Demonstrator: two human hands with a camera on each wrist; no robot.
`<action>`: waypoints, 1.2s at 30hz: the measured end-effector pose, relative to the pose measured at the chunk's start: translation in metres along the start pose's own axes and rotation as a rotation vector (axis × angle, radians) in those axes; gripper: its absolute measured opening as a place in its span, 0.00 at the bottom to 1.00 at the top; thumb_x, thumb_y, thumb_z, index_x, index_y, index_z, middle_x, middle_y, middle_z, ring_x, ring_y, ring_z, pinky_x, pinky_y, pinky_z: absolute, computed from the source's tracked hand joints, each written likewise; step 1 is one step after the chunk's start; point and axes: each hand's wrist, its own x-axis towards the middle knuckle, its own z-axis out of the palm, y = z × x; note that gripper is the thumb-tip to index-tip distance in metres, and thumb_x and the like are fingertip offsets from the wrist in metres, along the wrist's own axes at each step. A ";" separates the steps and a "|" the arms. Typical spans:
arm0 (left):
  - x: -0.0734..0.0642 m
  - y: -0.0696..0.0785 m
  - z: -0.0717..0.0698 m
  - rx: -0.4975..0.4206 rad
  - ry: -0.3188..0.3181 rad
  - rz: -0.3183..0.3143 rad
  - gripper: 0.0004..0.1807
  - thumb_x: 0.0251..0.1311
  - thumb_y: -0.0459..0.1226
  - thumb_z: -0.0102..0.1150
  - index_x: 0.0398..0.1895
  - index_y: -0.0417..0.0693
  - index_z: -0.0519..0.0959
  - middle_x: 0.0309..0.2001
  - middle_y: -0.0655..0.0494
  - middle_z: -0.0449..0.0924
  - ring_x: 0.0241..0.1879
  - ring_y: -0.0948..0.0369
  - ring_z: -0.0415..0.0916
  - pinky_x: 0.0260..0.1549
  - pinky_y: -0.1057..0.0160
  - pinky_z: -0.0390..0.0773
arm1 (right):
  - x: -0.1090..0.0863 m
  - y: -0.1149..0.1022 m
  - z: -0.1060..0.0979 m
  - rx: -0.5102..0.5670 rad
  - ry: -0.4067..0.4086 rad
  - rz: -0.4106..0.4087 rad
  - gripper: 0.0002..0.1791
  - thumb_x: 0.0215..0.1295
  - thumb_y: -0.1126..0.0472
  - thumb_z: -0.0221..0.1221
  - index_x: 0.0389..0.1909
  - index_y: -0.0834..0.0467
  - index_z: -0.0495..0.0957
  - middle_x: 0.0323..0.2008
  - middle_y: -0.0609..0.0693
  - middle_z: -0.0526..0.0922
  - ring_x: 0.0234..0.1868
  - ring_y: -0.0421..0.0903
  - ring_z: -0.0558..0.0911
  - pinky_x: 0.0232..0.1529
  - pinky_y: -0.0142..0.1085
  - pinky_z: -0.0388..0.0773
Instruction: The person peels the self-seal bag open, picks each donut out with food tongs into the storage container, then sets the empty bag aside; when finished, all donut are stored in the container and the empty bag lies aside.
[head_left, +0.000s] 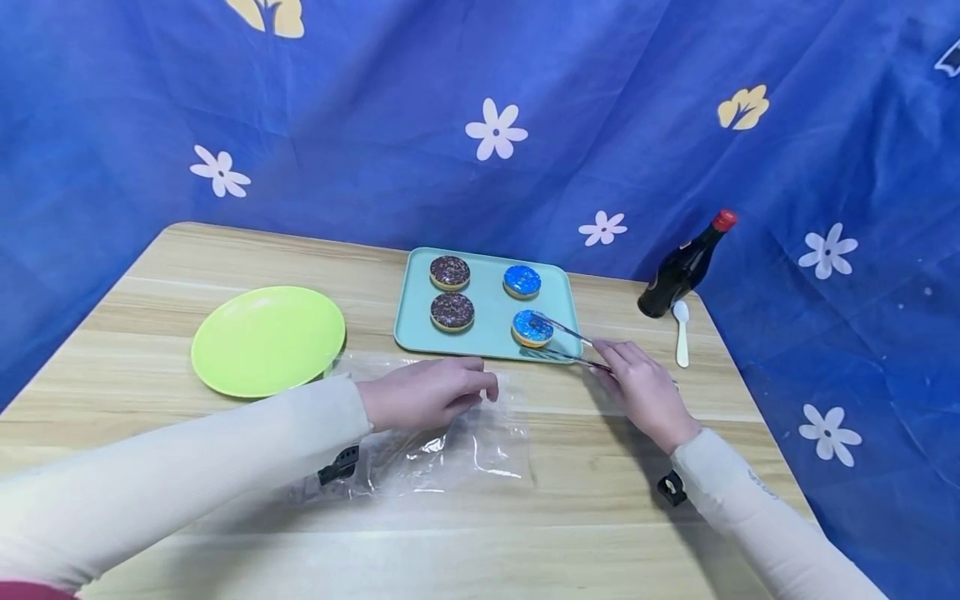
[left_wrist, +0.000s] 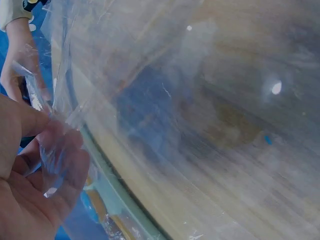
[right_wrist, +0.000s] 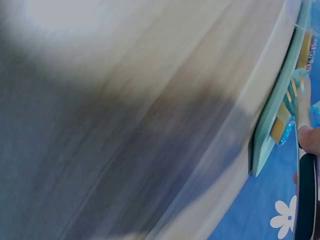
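My right hand (head_left: 643, 392) grips metal tongs (head_left: 572, 333), whose tips reach over the nearer blue-iced doughnut (head_left: 528, 328) on a pale green tray (head_left: 487, 337). One tong arm lies across its top and the other along its near side; whether they squeeze it I cannot tell. Behind it sits another blue-iced doughnut (head_left: 522, 279). Two chocolate-iced doughnuts (head_left: 452, 310) are on the tray's left half. In front of the tray my left hand (head_left: 427, 393) pinches a clear plastic bag (head_left: 480, 450); the left wrist view shows its film (left_wrist: 150, 100) between thumb and fingers.
A lime green plate (head_left: 266, 342) lies to the left, close to the bag and left forearm. At the right back stand a dark bottle (head_left: 678, 275) with a red cap and, beside it, a white spoon (head_left: 682, 342). Blue cloth (head_left: 360, 150) hangs behind the table.
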 end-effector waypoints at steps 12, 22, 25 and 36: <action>-0.003 0.003 0.005 0.004 -0.029 -0.011 0.09 0.70 0.31 0.60 0.49 0.48 0.82 0.43 0.54 0.82 0.42 0.61 0.81 0.44 0.61 0.85 | -0.007 0.001 -0.001 0.374 -0.113 0.303 0.23 0.70 0.60 0.68 0.63 0.63 0.80 0.56 0.61 0.87 0.56 0.59 0.87 0.58 0.54 0.83; -0.016 0.004 0.001 0.201 -0.109 -0.076 0.28 0.70 0.51 0.63 0.69 0.51 0.75 0.61 0.47 0.79 0.63 0.50 0.75 0.63 0.44 0.78 | -0.020 0.030 0.000 0.426 -0.012 0.701 0.20 0.73 0.57 0.65 0.58 0.66 0.82 0.49 0.64 0.89 0.47 0.49 0.85 0.40 0.15 0.72; -0.025 0.003 -0.002 0.231 -0.201 -0.093 0.41 0.69 0.61 0.60 0.80 0.57 0.65 0.76 0.42 0.67 0.77 0.43 0.63 0.72 0.34 0.68 | -0.027 0.036 0.000 0.404 -0.026 0.760 0.20 0.74 0.58 0.64 0.58 0.68 0.81 0.50 0.66 0.88 0.47 0.51 0.85 0.40 0.15 0.71; -0.051 -0.017 0.015 0.313 -0.220 -0.037 0.48 0.64 0.71 0.52 0.83 0.65 0.58 0.82 0.41 0.56 0.81 0.40 0.56 0.75 0.28 0.58 | -0.034 0.043 0.000 0.348 -0.112 0.826 0.19 0.74 0.59 0.63 0.57 0.69 0.80 0.50 0.69 0.87 0.44 0.57 0.86 0.37 0.28 0.76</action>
